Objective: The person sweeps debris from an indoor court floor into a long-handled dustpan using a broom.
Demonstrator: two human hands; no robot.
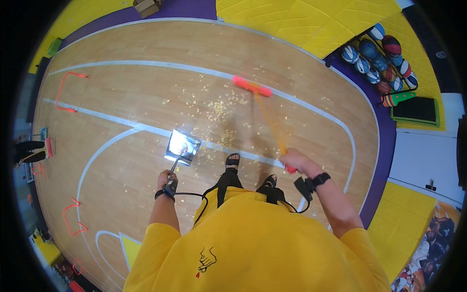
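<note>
My left hand [167, 180] is closed round the handle of a dustpan [188, 155]. Its shiny pan faces up on the floor and throws back a bright glare, so what lies in it is hard to make out. In my right hand [297, 162] is the upper end of a broom [269, 115] with a yellow-orange stick. The broom's red-orange head [251, 86] is farther out, by the white court line, and looks slightly blurred; whether it touches the floor I cannot tell. Pale yellow flakes [221, 112] lie scattered over the wooden floor, thickest between broom head and dustpan.
A rack of basketballs [374, 61] stands at the far right, with stacked cones [396, 99] beside it. Low orange hurdles [61, 92] stand on the left. Another person's dark-clothed legs [30, 152] and a second broom [49, 147] show at the left edge. A cardboard box [147, 7] sits at the top.
</note>
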